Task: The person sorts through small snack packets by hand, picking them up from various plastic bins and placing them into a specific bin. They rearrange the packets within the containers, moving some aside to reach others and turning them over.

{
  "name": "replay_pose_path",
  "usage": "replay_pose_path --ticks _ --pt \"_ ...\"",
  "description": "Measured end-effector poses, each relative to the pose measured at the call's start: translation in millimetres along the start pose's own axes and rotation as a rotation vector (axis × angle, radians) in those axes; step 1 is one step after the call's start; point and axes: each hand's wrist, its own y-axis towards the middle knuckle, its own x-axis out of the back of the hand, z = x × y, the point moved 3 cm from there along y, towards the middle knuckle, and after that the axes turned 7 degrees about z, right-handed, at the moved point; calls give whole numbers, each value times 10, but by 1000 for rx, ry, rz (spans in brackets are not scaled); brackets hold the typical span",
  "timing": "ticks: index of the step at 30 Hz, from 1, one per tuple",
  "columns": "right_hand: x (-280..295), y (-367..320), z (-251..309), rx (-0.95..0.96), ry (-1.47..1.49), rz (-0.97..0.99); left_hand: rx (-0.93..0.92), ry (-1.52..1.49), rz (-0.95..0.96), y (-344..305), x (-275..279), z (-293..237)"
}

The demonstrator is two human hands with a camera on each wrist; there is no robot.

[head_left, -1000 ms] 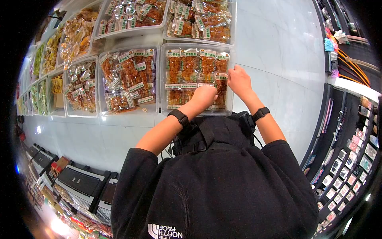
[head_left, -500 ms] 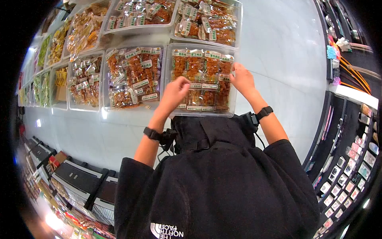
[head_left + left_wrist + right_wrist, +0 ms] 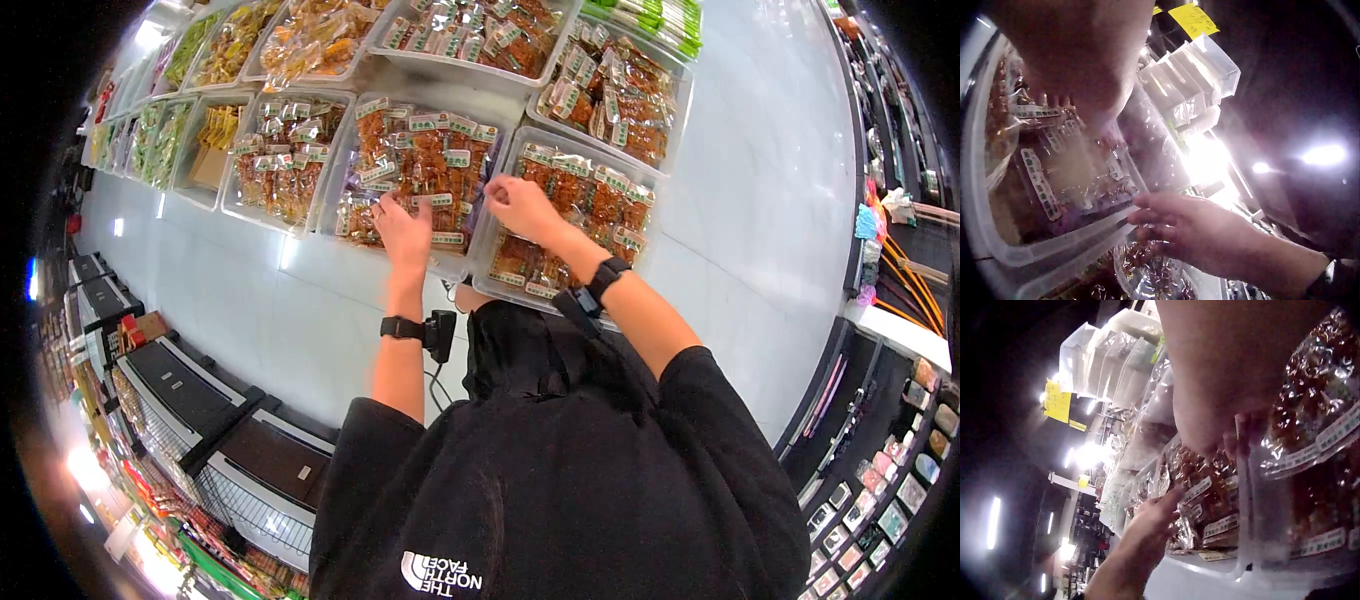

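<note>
My left hand (image 3: 403, 235) is over the front of a clear plastic bin (image 3: 330, 190) of packaged snacks, fingers spread and bent. Inside lie reddish-brown snack packs (image 3: 430, 165) with white and green labels, at mixed angles. The right hand (image 3: 525, 208) is at the left rim of the neighbouring bin (image 3: 483, 262), where similar packs (image 3: 585, 195) lie in neat rows. In the right wrist view, my right fingertips (image 3: 1242, 428) overlap the bin wall. Seen from the left wrist, the right hand (image 3: 1191, 225) has loosely bent fingers. Neither hand visibly holds a pack.
More snack bins stand behind, including one of brown packs (image 3: 625, 100), with green packs (image 3: 660, 22) beyond. Further bins (image 3: 285, 160) run leftward. Glossy pale floor (image 3: 760, 240) surrounds them. Dark display racks (image 3: 900, 440) stand at right, black-topped cases (image 3: 175, 385) at left.
Both hands have moved left from the right-hand bin: the left hand to the middle bin, the right hand to the rim between them. The head view has turned, so the bins appear tilted.
</note>
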Motion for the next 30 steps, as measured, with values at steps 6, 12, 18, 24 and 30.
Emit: replay_pose_path --ticks 6,12,18,24,30 --pt "-315 232 -16 -206 206 68 132 -101 120 123 -8 -86" --pt "-374 256 -140 -247 332 157 125 -254 70 180 -82 -59" --pt "-106 35 11 -260 522 -19 -16 -464 46 -19 174 -696" --pt "373 -250 -6 -306 1115 -49 -577 -235 204 -505 56 -1278" --pt "680 -952 -368 -446 1008 -169 -1003 -63 604 -912 -272 -1419"
